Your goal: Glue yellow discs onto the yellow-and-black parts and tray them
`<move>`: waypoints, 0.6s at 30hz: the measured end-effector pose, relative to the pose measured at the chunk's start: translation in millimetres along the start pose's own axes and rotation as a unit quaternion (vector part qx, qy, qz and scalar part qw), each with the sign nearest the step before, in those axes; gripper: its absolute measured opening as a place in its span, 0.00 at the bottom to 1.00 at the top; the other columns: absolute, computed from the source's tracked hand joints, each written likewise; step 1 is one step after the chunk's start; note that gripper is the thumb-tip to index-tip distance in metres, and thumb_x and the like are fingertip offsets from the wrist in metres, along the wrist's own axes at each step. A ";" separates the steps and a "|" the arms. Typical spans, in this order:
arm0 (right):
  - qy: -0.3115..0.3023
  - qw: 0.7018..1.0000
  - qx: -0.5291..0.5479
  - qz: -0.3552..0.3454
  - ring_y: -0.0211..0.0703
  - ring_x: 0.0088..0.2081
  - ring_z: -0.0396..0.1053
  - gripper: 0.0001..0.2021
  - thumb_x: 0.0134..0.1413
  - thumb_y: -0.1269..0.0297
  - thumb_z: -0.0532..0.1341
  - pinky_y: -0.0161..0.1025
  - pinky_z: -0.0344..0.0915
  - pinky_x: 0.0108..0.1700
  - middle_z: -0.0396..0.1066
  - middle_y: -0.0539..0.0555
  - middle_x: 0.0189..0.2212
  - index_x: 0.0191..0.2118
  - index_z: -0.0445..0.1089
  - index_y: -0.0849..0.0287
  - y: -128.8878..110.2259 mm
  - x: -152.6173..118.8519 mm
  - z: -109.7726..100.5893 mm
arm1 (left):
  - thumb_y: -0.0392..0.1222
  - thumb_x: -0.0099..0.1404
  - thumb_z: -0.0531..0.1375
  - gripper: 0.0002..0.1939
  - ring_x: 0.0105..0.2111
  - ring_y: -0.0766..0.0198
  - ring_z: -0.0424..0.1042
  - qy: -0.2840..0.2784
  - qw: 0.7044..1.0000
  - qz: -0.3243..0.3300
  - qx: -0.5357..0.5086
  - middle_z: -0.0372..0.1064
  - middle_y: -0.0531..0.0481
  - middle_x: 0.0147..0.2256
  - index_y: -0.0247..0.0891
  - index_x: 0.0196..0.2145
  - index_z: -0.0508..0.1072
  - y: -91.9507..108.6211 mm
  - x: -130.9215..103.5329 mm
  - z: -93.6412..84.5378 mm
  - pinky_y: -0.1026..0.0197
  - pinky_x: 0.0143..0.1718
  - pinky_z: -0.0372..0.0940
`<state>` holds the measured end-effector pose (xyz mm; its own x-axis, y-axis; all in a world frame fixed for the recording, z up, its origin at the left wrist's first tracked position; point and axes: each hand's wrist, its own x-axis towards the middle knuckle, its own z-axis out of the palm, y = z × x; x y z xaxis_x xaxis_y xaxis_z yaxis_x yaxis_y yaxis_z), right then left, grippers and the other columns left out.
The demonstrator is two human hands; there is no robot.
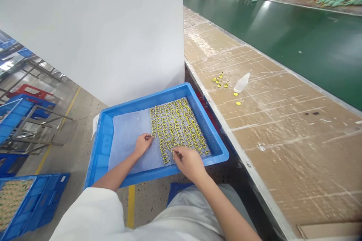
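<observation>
Tray (217, 150) sits on lap, yellow pieces (178, 128) in rows filling its 3 o'clock half. Left hand (143, 143) pinches piece at row edge, fingers nearly closed. Right hand (188, 160) nips piece at 6 o'clock corner. Best lift 1 at a time, keeping rows straight on liner (127, 135).

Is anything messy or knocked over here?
Yes. A small white bottle lies on its side on the brown worktable, with a few yellow bits scattered loose beside it. In the blue tray, the yellow pieces sit in tidy rows, where the left hand and right hand touch them.
</observation>
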<state>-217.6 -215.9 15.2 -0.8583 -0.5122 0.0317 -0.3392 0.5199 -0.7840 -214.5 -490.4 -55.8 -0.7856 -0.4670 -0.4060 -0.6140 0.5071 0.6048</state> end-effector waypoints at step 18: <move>-0.011 0.999 -0.037 -0.007 0.41 0.38 0.75 0.12 0.59 0.67 0.55 0.34 0.66 0.41 0.78 0.52 0.40 0.43 0.75 0.53 -3.7 -1.9 -4.0 | 0.46 0.66 0.59 0.13 0.36 0.62 0.73 0.039 0.997 0.052 0.042 0.72 0.47 0.39 0.34 0.44 0.72 0.5 0.1 -1.1 0.53 0.39 0.70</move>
<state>-216.2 -214.2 20.5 -0.8448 -0.5343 0.0287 -0.3801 0.5615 -0.7350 -214.8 -491.0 -54.7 -0.8391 -0.4613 -0.2883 -0.5364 0.6135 0.5795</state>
